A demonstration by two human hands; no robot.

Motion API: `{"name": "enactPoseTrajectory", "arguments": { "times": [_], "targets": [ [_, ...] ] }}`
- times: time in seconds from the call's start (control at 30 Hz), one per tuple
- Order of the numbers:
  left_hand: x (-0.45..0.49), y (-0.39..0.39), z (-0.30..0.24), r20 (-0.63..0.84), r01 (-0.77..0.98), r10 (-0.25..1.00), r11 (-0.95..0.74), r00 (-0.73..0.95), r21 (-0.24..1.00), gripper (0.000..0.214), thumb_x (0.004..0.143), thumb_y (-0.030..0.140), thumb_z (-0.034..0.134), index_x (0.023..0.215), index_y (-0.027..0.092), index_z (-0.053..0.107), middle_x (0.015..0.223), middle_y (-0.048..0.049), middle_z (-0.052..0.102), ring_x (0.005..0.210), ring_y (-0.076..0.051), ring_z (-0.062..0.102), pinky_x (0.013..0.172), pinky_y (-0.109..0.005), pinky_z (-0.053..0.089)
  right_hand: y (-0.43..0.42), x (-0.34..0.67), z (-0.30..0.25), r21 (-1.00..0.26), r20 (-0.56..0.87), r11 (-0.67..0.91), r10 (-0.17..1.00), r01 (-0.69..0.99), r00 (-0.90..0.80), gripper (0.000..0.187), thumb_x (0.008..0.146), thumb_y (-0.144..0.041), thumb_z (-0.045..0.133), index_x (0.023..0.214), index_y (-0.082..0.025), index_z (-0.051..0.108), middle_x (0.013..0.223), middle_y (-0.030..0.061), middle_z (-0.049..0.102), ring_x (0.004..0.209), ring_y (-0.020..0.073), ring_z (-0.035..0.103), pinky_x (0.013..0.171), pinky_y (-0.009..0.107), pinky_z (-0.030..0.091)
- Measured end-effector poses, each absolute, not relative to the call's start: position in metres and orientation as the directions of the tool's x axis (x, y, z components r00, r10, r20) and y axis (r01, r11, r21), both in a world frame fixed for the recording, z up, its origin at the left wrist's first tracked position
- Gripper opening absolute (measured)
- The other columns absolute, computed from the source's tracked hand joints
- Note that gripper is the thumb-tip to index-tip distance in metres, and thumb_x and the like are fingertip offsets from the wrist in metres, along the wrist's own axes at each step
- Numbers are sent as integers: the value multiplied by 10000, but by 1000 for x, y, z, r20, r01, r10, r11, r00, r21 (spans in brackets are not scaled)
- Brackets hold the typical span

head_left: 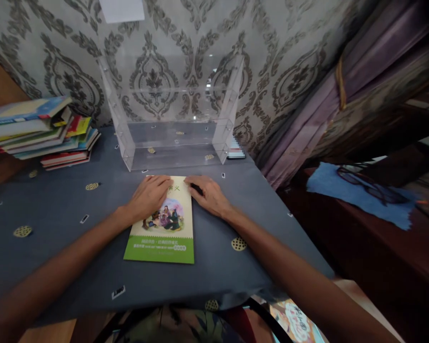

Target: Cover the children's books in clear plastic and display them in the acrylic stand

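A thin book (pixel 164 233) with a cream and green cover lies flat on the grey tablecloth (pixel 57 214) in front of me. My left hand (pixel 148 195) rests palm down on the book's upper left part, fingers stretched out. At the book's top right corner my right hand (pixel 209 193) touches the edge with its fingers curled. Just beyond the book stands a clear acrylic shelf (pixel 171 114) against the wall, with nothing on it.
A stack of several books (pixel 43 131) sits at the table's back left. Patterned wallpaper lies behind. Purple curtains (pixel 329 109) hang at the right, beside a dark wooden surface with a blue cloth (pixel 357 190). The table's right edge falls off near the curtains.
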State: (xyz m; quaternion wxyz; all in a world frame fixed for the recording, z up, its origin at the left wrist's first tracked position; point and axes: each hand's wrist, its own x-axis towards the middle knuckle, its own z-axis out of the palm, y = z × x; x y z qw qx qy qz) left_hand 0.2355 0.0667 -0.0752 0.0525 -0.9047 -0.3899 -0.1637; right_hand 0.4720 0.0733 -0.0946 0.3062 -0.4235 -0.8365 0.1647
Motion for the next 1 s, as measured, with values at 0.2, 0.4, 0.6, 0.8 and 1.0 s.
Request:
{"name": "enactPoseTrajectory", "arguments": {
  "times": [0.2,0.4,0.6,0.8,1.0],
  "targets": [
    [263,79,-81,322,659,648,-747,690,89,312,957,111,421,1187,151,629,1182,-117,682,1086,-245,620,936,-405,494,61,471,-94,-561,401,580,815,591,-418,328,901,-154,530,1184,-190,691,1179,93,735,1124,251,651,1002,452,505],
    [259,81,-85,348,655,640,-750,685,88,334,948,104,418,1193,164,636,1197,-106,680,1061,-238,616,918,-400,489,26,474,-91,-582,432,609,793,539,-430,250,923,-181,542,1092,-194,725,1001,76,762,964,229,658,901,416,527],
    [260,79,-84,335,667,654,-739,678,94,340,940,102,401,1168,151,649,1201,-110,677,1085,-247,615,941,-406,479,-19,479,-85,-624,446,660,740,419,-503,238,968,-219,507,1072,-187,718,935,76,762,874,202,670,840,392,533],
    [260,80,-82,325,659,647,-747,690,90,329,949,110,399,1163,145,647,1186,-123,680,1076,-248,616,949,-415,470,-61,480,-82,-620,453,708,676,339,-581,247,960,-161,495,1113,-168,688,927,82,753,859,200,672,804,382,536],
    [261,51,-71,297,598,582,-800,757,43,290,1007,213,405,1134,118,648,1177,-152,669,1106,-264,608,980,-422,464,-68,481,-80,-666,450,690,673,282,-587,230,956,-141,507,1103,-159,683,971,91,756,887,192,675,813,363,556]
  ]
}}
